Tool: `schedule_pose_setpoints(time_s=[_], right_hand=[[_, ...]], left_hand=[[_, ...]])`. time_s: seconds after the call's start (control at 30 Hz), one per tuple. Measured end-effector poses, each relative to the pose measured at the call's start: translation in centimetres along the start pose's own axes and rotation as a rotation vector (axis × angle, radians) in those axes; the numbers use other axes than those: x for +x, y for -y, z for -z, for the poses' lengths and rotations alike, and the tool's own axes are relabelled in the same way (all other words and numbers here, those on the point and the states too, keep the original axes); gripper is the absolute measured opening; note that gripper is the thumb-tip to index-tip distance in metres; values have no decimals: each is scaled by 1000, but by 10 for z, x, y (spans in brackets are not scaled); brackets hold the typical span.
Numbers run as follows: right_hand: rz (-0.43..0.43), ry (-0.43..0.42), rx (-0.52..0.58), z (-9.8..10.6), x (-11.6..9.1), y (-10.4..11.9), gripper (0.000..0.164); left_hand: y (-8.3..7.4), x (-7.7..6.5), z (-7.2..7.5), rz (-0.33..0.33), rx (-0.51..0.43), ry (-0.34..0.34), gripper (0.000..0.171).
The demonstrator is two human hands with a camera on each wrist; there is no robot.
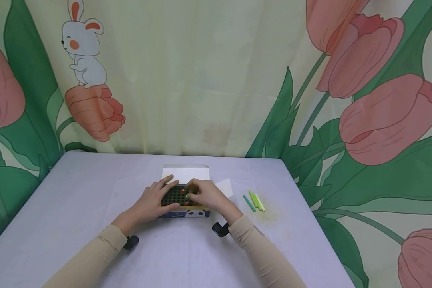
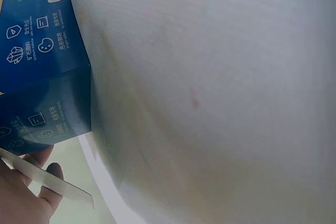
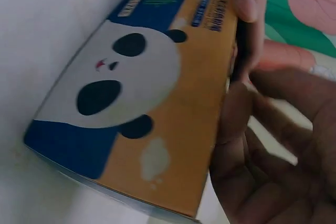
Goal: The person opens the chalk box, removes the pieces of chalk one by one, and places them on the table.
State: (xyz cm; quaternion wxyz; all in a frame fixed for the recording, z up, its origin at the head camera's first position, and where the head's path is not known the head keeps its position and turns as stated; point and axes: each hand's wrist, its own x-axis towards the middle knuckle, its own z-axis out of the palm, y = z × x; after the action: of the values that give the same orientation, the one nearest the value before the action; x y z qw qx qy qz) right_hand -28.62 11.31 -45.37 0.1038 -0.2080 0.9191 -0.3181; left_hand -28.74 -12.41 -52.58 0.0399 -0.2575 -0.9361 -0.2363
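A blue-and-orange chalk box [image 1: 192, 213] with a panda face stands on the table, its top open. Inside is a dark green holder [image 1: 172, 196] full of round holes, with a few red chalk ends showing. My left hand [image 1: 149, 202] rests across the box's left end, fingers stretched over the back part and thumb along the front edge. Over the right half of the holder, my right hand [image 1: 205, 193] pinches a small pale chalk stick between thumb and fingers, mostly hidden by them. The right wrist view shows its fingertips [image 3: 233, 111] right at the box's top edge.
Several green and yellow-green chalk sticks [image 1: 256, 201] lie on the white-covered table [image 1: 187, 256] right of the box. The white lid flap [image 1: 186, 175] stands behind the box, and a side flap [image 1: 224, 187] sticks out right. A printed curtain [image 1: 187, 80] hangs behind.
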Motion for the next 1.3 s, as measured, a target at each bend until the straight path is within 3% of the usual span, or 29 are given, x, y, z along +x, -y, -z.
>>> schedule_pose_setpoints(time_s=[0.07, 0.17, 0.47, 0.7, 0.87, 1.3], right_hand=[[48, 46, -67, -3, 1, -4, 26], [60, 56, -78, -5, 0, -8, 26], [20, -8, -90, -12, 2, -13, 22], [12, -90, -238, -25, 5, -7, 16], [54, -130, -332, -31, 3, -7, 18], [57, -161, -346, -31, -2, -3, 18]], left_hand=[[0, 0, 0, -5, -4, -3, 86], [0, 0, -1, -9, -4, -12, 85], [-2, 0, 3, 0, 1, 0, 85], [-3, 0, 4, -4, -4, -1, 84], [-1, 0, 2, 0, -1, 0, 85], [-1, 1, 0, -2, 5, -10, 84]])
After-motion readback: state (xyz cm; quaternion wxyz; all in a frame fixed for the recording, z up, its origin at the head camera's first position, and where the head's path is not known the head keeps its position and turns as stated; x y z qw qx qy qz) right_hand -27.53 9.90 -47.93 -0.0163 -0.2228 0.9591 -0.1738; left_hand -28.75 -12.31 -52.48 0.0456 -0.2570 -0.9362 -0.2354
